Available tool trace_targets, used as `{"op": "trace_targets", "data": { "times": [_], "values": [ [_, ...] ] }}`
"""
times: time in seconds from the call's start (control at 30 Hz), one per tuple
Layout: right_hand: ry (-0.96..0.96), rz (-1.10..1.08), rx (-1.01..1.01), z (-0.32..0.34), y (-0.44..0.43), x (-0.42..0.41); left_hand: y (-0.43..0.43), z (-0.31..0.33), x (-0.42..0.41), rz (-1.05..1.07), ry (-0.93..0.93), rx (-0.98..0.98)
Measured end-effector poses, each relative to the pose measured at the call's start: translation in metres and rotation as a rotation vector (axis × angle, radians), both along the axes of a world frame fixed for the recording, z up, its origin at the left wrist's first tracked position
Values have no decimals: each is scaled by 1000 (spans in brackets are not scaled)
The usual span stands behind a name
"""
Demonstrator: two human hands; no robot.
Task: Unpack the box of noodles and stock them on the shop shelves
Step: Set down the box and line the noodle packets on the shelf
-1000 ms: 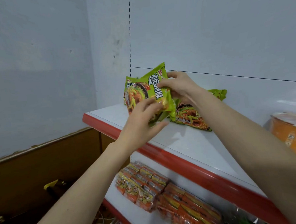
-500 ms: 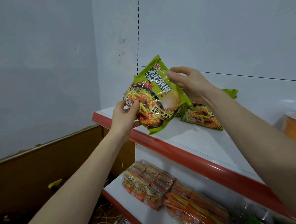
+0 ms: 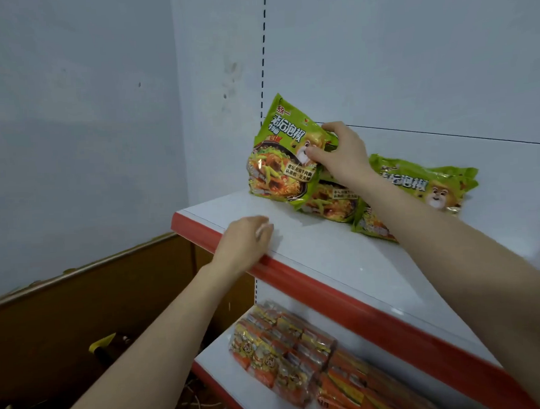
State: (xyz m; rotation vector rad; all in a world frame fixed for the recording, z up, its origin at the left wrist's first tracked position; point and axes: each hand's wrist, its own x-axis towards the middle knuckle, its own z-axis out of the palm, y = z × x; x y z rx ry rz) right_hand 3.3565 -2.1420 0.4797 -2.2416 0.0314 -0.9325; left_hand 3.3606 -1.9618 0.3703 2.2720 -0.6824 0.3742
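Right hand (image 3: pixel 343 156) grip pinching green crinkly plastic noodle packet (image 3: pixel 283 159) at 3 o'clock edge, propped at white shelf (image 3: pixel 321 251) back. Left hand (image 3: pixel 244 243) loosely curled, empty. Packet likely light, soft, crushable; hold seams.

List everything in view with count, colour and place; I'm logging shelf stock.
green noodle packet: one, upright at the top shelf's left end, held
green noodle packets: at least two, lying on the top shelf to its right
orange-and-yellow noodle packets: a row, count unclear, lower shelf
top shelf: one, white, red front edge
wood panel: brown, lower left
left hand: resting on the shelf's front edge
right hand: gripping the upright packet
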Motion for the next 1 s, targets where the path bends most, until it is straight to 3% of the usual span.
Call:
{"op": "trace_targets", "data": {
  "times": [0.1, 0.3, 0.57, 0.8, 1.0],
  "values": [
    [20, 13, -29, 0, 1, 38, 5, -12, 14, -19, -54, 240],
    [128, 48, -179, -9, 11, 97, 3, -13, 22, 6, -153, 329],
    [227, -18, -375, -22, 10, 134, 3, -15, 25, -5, -208, 305],
    [242, -305, -828, -12, 13, 138, 3, -18, 28, -13, -208, 280],
    [246, -346, -899, -17, 10, 139, 2, -19, 29, -2, -180, 268]
  ]
}}
